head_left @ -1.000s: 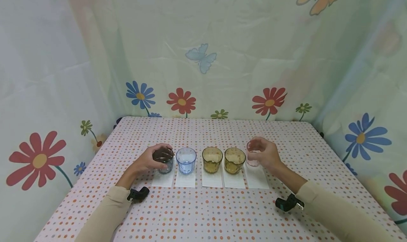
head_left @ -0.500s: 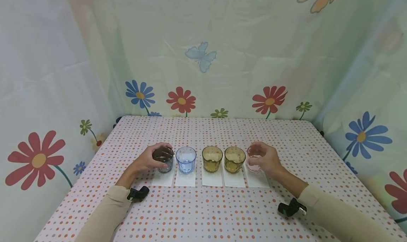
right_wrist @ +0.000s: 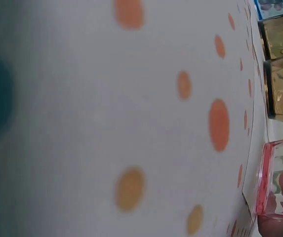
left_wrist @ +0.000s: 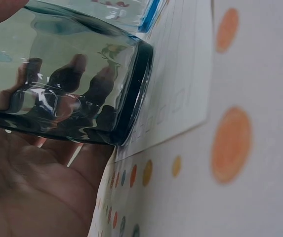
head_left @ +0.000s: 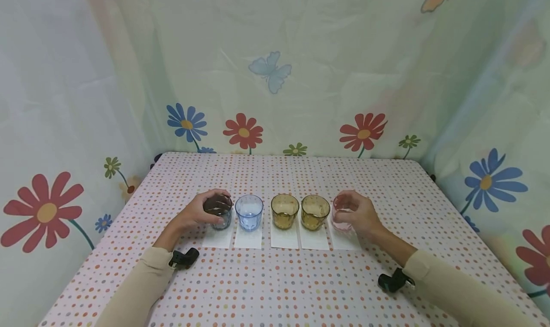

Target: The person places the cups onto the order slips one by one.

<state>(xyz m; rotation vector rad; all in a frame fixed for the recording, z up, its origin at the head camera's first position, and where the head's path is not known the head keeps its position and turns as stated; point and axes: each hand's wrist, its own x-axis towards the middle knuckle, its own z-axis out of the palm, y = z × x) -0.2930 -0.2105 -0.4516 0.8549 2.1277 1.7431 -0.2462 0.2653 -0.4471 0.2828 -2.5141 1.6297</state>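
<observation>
My left hand [head_left: 199,211] grips a smoky blue-grey glass [head_left: 225,222] at the left end of a row of tumblers. In the left wrist view, the fingers show through this glass [left_wrist: 82,74], whose base is at a white paper sheet [left_wrist: 181,94]. At the row's right end, my right hand [head_left: 364,217] holds a pale pink glass [head_left: 341,227], thumb and fingers around its side. The right wrist view shows the pink glass [right_wrist: 267,182] upright at the paper, a fingertip [right_wrist: 277,227] beside it. Between the hands stand a light blue glass [head_left: 249,215] and two amber glasses [head_left: 285,213].
White paper strips [head_left: 285,238] lie under the glasses in a row, with a wider gap between the blue glass and the amber ones. A dotted cloth [head_left: 275,284] covers the table. Flower-printed curtains [head_left: 275,31] enclose the back and sides.
My right hand has lowered the pink glass to its paper strip. The left hand keeps its grip on the blue-grey glass in place. The head view has tilted slightly.
</observation>
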